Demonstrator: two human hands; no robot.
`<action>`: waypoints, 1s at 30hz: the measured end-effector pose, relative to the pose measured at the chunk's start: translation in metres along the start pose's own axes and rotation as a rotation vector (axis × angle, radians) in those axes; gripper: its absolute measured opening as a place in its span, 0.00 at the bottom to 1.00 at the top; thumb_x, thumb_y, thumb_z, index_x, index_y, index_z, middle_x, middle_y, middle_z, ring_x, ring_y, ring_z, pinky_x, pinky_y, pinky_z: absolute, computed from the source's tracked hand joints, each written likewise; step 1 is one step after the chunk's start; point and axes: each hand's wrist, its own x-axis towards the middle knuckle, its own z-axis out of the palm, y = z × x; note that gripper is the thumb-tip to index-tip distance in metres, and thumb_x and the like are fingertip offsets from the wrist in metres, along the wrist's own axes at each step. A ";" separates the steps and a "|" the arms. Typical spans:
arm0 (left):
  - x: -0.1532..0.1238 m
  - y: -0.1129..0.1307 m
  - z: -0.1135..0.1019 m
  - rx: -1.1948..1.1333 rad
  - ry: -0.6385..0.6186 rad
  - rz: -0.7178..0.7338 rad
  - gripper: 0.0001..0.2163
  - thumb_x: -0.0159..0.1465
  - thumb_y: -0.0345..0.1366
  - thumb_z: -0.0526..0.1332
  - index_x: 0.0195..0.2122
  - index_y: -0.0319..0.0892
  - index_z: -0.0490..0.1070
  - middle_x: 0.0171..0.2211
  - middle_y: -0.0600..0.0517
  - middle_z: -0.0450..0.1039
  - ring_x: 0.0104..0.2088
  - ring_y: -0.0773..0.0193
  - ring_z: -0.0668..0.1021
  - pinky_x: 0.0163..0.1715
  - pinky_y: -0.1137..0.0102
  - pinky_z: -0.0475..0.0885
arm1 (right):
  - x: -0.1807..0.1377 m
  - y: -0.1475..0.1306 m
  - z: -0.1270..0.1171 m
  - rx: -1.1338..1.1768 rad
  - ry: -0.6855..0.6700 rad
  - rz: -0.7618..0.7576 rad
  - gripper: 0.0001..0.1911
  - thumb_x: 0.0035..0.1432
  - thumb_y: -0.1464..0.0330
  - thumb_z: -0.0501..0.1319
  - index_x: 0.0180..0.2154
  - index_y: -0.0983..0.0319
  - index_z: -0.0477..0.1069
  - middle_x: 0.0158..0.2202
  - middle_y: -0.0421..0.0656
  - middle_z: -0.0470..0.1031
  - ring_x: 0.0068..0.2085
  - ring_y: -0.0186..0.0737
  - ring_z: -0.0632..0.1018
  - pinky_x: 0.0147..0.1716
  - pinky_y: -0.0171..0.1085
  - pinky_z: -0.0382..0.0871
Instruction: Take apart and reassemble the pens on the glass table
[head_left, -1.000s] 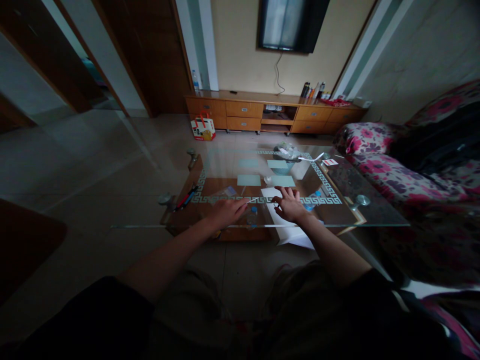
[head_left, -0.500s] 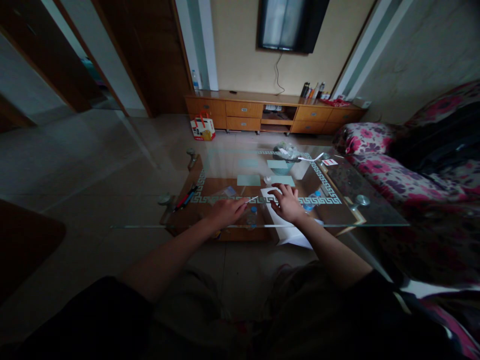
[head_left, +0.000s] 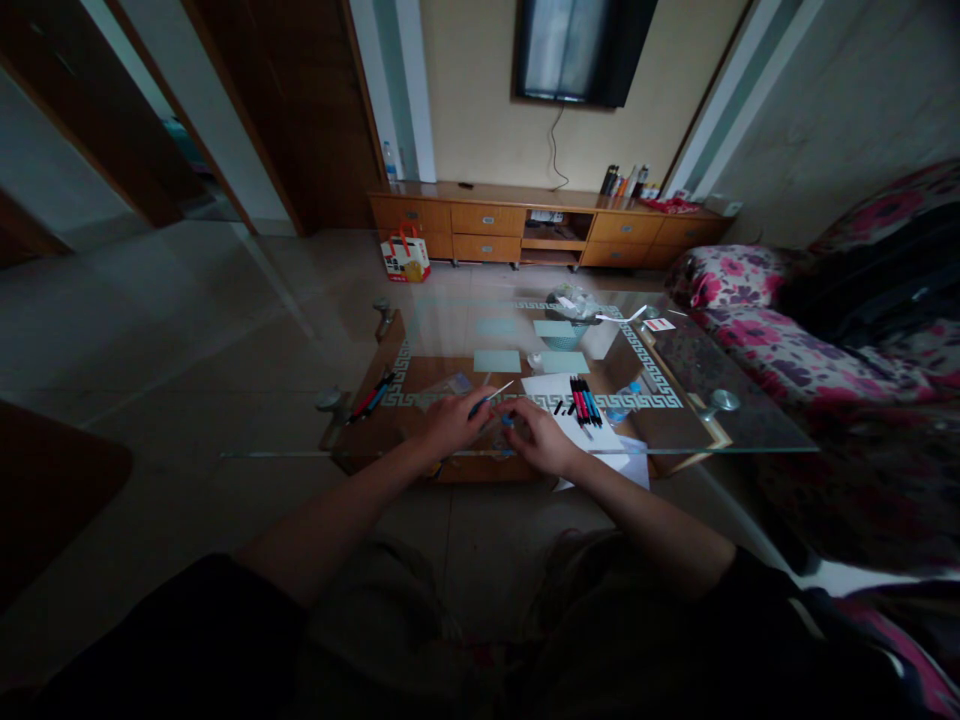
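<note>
My left hand [head_left: 450,422] is closed over the glass table [head_left: 442,335], pinching a thin white stick [head_left: 501,389] that looks like a pen refill. A dark blue piece [head_left: 476,408], like part of a pen, shows at the same fingers. Close beside it, my right hand [head_left: 544,440] has its fingers curled together near the left fingertips; what they hold is too small to make out. To the right, several red, blue and black pens [head_left: 585,402] lie side by side on white paper [head_left: 551,386]. Small black pieces [head_left: 559,408] lie just left of them.
More pens [head_left: 371,397] lie at the table's left. A bottle [head_left: 626,400] shows through the glass at the right. Beyond stand a basket [head_left: 566,335] with a plastic bag, a low wooden cabinet [head_left: 487,220] and a carton bag [head_left: 406,257]. A flowered sofa [head_left: 750,310] is at right.
My right hand has moved left and toward me, from above the paper to beside my left hand, uncovering the pens. A dark blue piece now shows at my left fingers.
</note>
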 end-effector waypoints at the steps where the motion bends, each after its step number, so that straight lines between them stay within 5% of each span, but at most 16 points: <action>1: 0.000 0.000 0.000 -0.015 0.003 0.001 0.16 0.68 0.40 0.55 0.55 0.50 0.71 0.41 0.51 0.80 0.40 0.61 0.80 0.41 0.71 0.73 | -0.001 0.000 0.003 0.047 0.004 0.018 0.23 0.57 0.74 0.59 0.54 0.58 0.64 0.48 0.47 0.71 0.47 0.44 0.73 0.48 0.44 0.68; 11: 0.000 0.001 0.001 -0.095 0.003 0.001 0.17 0.66 0.38 0.56 0.56 0.49 0.71 0.44 0.51 0.80 0.43 0.61 0.80 0.45 0.70 0.74 | -0.002 0.005 0.009 0.195 0.034 0.086 0.33 0.55 0.75 0.59 0.61 0.54 0.60 0.53 0.45 0.70 0.46 0.40 0.73 0.43 0.40 0.71; 22: 0.000 0.003 0.001 -0.121 -0.043 -0.006 0.20 0.67 0.39 0.56 0.60 0.47 0.66 0.42 0.51 0.80 0.38 0.62 0.80 0.41 0.71 0.73 | 0.001 0.006 0.009 0.269 0.057 0.137 0.28 0.58 0.72 0.58 0.61 0.56 0.63 0.52 0.46 0.71 0.46 0.40 0.74 0.42 0.39 0.73; 30: -0.002 0.003 -0.003 -0.062 -0.070 -0.028 0.21 0.67 0.41 0.55 0.62 0.47 0.64 0.39 0.51 0.79 0.33 0.63 0.79 0.37 0.71 0.71 | 0.005 0.014 -0.005 0.291 0.272 0.238 0.24 0.58 0.70 0.58 0.57 0.57 0.66 0.51 0.46 0.70 0.43 0.38 0.75 0.37 0.36 0.74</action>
